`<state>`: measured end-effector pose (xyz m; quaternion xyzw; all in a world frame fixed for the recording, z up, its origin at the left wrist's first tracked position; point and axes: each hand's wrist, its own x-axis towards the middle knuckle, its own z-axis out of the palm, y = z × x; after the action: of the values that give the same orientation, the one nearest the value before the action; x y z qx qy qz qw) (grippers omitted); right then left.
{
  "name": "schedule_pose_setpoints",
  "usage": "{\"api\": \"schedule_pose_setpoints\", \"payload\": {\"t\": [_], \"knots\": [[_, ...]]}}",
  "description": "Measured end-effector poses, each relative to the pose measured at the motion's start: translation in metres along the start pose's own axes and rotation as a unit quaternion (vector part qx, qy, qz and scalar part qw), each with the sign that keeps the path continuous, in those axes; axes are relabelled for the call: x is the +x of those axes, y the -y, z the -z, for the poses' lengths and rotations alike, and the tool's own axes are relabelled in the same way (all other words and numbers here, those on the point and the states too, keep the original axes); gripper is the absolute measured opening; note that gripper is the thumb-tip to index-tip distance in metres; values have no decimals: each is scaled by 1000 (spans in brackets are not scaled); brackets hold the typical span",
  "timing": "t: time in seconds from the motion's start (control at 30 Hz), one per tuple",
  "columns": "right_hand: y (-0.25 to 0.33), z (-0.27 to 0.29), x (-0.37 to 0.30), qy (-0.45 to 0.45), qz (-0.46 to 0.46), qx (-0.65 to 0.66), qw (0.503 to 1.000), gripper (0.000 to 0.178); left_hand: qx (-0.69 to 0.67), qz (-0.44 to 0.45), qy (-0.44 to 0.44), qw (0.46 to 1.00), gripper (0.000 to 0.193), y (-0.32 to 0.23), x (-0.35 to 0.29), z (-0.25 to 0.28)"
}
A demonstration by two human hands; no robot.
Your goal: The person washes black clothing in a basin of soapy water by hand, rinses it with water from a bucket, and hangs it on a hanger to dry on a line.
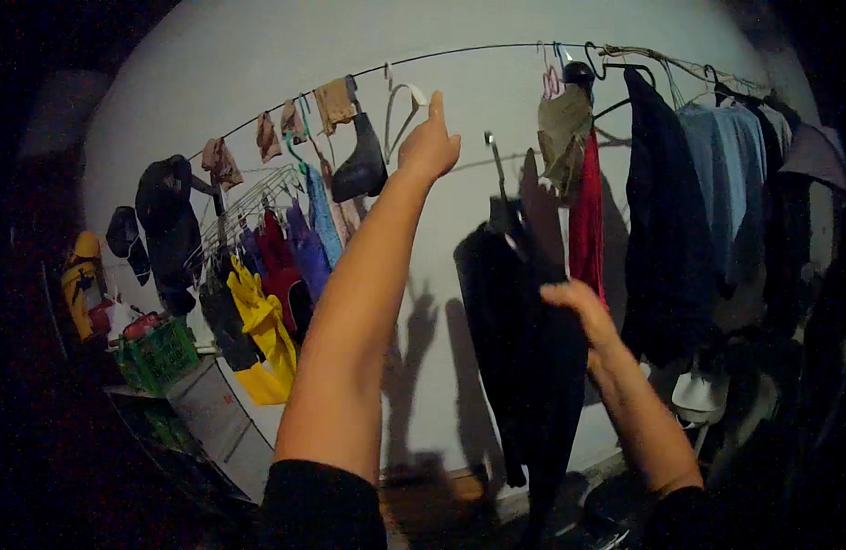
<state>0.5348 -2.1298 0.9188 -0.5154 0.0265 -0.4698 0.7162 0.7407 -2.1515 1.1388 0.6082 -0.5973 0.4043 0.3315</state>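
My left hand point(429, 149) is raised toward the line, index finger pointing up and thumb out to the right. Beside that finger a pale hanger point(406, 110) hangs turned at an angle; I cannot tell whether they touch. The other fingers are bent and partly hidden. Lower on the right, my right hand point(583, 307) grips the edge of a dark garment point(505, 339), probably trousers; some fingers are out of sight behind it. The garment hangs from a dark hanger point(499, 170) whose hook is off the line, in front of the wall.
Along the line point(460, 51) hang a dark sock-shaped piece point(362, 160), small tan pieces point(334, 104), a red cloth point(590, 229) and blue shirts point(712, 174). Yellow gloves point(263, 312) hang at left, above a green crate point(157, 356). A white wall point(496, 92) stands behind.
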Motion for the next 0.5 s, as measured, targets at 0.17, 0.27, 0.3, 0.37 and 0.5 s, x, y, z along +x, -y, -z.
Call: {"api": "schedule_pose_setpoints", "payload": {"t": [0.17,0.27,0.3,0.37,0.5], "knots": [[42,-32,74,61,43,12,997,26,137,-3,16,990,70,15,-26,42],[77,-65,111,103,89,-15,991,24,167,10,34,985,65,25,-29,59],[84,-72,130,115,133,-34,984,23,176,17,41,983,64,29,-30,63],[101,-81,177,124,138,-48,981,24,178,-7,-11,984,57,36,-33,64],[127,-100,246,139,125,-77,979,26,178,-84,-100,975,46,55,-33,58]]}}
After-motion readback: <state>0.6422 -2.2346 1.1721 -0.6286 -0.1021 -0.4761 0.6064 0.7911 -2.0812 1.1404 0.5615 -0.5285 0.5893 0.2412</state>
